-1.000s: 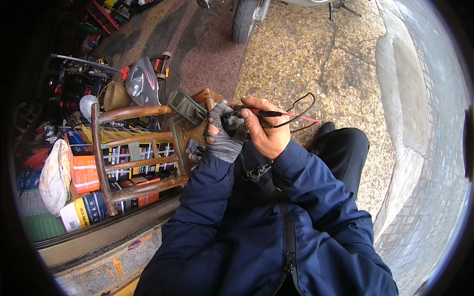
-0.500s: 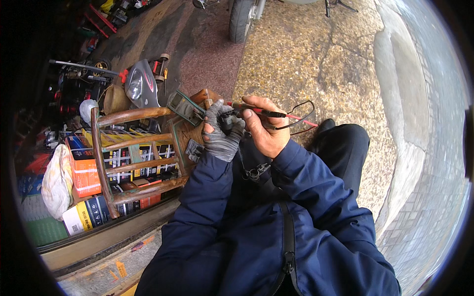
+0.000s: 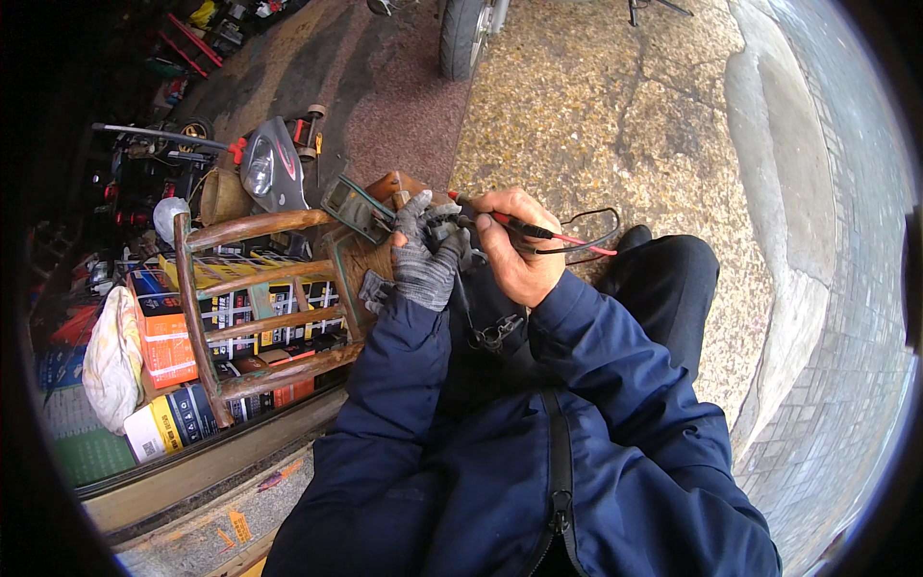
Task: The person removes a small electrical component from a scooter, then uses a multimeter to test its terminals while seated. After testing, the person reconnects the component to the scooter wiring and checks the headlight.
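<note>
I judged that the probes (image 3: 532, 230) could miss or skid off the dark part (image 3: 444, 232) if the looped leads (image 3: 598, 250), right of my right fingers (image 3: 507, 202), tugged or either grip slackened. My right fingers were pinched nearly closed around the probes. My gloved left fingers (image 3: 414, 213) curled about the part, holding it just left of the probes; whether metal touched it, I couldn't tell. The meter (image 3: 356, 209) sat just beyond the left fingers, leftward.
</note>
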Action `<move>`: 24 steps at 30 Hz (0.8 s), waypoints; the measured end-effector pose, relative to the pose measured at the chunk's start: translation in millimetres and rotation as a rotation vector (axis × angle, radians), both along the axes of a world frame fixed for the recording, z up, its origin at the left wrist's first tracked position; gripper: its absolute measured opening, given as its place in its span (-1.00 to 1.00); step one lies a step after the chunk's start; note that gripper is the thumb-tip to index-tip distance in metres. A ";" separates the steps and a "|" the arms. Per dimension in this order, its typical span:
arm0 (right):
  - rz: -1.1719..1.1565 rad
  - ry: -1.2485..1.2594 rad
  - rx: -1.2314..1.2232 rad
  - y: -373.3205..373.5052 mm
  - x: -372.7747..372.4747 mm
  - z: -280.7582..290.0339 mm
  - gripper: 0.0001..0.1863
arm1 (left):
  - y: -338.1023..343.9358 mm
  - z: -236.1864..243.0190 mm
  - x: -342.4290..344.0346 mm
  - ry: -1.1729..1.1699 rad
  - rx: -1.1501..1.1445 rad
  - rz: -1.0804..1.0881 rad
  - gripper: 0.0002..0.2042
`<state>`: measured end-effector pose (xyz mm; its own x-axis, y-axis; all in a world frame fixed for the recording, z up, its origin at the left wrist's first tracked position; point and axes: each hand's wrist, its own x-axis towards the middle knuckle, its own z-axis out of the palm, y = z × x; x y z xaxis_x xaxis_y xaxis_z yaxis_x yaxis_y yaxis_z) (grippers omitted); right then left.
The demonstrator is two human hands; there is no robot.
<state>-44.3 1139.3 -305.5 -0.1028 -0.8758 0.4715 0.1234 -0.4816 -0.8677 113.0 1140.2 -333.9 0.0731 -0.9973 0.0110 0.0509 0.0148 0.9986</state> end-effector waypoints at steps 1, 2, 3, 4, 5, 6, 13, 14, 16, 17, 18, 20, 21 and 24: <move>0.007 -0.007 0.011 1.3 0.3 -0.4 -0.83 | -0.7 0.6 -0.1 -0.039 0.006 0.003 -0.39; 0.025 -0.036 0.045 3.0 0.9 -0.7 -0.83 | -1.7 1.3 -0.2 -0.077 0.009 0.008 -0.40; 0.042 -0.064 0.078 4.6 1.7 -1.0 -0.83 | -2.2 2.4 -0.1 -0.116 0.011 0.013 -0.41; 0.059 -0.093 0.109 5.8 2.2 -1.1 -0.83 | -2.1 3.8 0.2 -0.113 0.000 0.005 -0.42; 0.065 -0.102 0.116 6.7 2.4 -0.9 -0.82 | -1.6 5.2 0.4 -0.110 -0.011 -0.003 -0.43; 0.070 -0.112 0.120 7.5 2.5 -0.2 -0.82 | -0.6 6.7 0.5 -0.107 -0.021 -0.011 -0.43; -0.038 -0.026 0.057 10.9 -5.5 19.2 -0.77 | 4.2 12.2 -7.9 -0.066 -0.115 -0.038 -0.39; -0.036 -0.011 0.036 10.4 -7.4 22.5 -0.76 | 3.7 12.9 -8.8 -0.088 -0.129 -0.038 -0.38; -0.035 0.021 0.030 11.9 -10.5 28.1 -0.76 | 2.5 14.7 -8.6 -0.084 -0.105 -0.062 -0.36; -0.030 0.040 0.035 12.4 -11.4 30.0 -0.76 | 2.1 15.4 -8.4 -0.086 -0.101 -0.070 -0.35; -0.036 0.025 0.032 12.4 -11.0 31.4 -0.76 | 1.8 15.6 -8.7 -0.105 -0.111 -0.083 -0.35; -0.046 0.014 0.038 12.7 -11.3 32.7 -0.77 | 2.0 15.0 -9.5 -0.139 -0.143 -0.098 -0.35; -0.040 -0.001 0.044 13.0 -11.8 32.6 -0.77 | 2.5 14.2 -10.4 -0.125 -0.136 -0.107 -0.36; -0.055 0.024 0.032 14.7 -18.9 31.0 -0.78 | 4.7 9.8 -14.3 -0.076 -0.111 -0.138 -0.40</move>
<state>-63.2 1154.0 -274.5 -0.1402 -0.8838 0.4464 0.0761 -0.4592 -0.8851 98.7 1144.9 -324.1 -0.0699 -0.9901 0.1221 -0.0150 0.1234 0.9922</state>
